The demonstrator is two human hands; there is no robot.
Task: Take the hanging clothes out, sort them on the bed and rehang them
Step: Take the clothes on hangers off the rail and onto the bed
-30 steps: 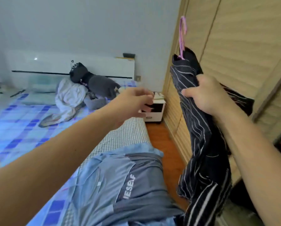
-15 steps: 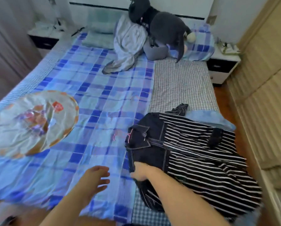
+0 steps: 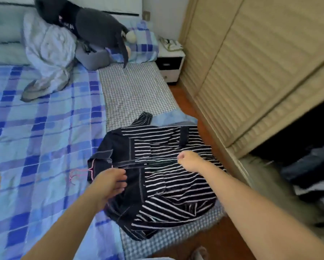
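Sorting step, by the look of it: dark striped jacket (image 3: 163, 175) lies spread on the bed (image 3: 44, 147), near the foot-end corner on the wardrobe side, partly over a light blue garment (image 3: 168, 119) whose edge shows beyond it. Pink hanger (image 3: 90, 171) seems to be inside the collar yet; only a bit of pink shows at the neck, w/ thin pink threads trailing onto the blue check sheet.

Hands: left hand (image 3: 110, 182) sits on the plain dark front panel just below the collar, fingers bent & bunched toward the fabric. Prob pinching or tugging the placket, but can't tell for sure if cloth is betw the fingers. Right hand (image 3: 188, 160) is over the striped chest area, curled into a loose fist; looks to hold nothing, tho what's under the knuckles is hidden.

Wardrobe (image 3: 251, 72) stands on the right, sliding door part open, w/ more dark clothes (image 3: 307, 175) inside at lower right. So taking-out prob isn't finished.

Next move, my guess: either flatten & square the jacket on the pile, or slip the hanger out at the neck. Latter needs one hand pinning the collar while the other draws the hook clear w/o dragging the whole jacket off the edge; it's close to the corner. Then back to the wardrobe for the next item.

Plush toy (image 3: 93, 25) & crumpled grey cloth (image 3: 48, 53) sit up by the pillows, well apart from the work.
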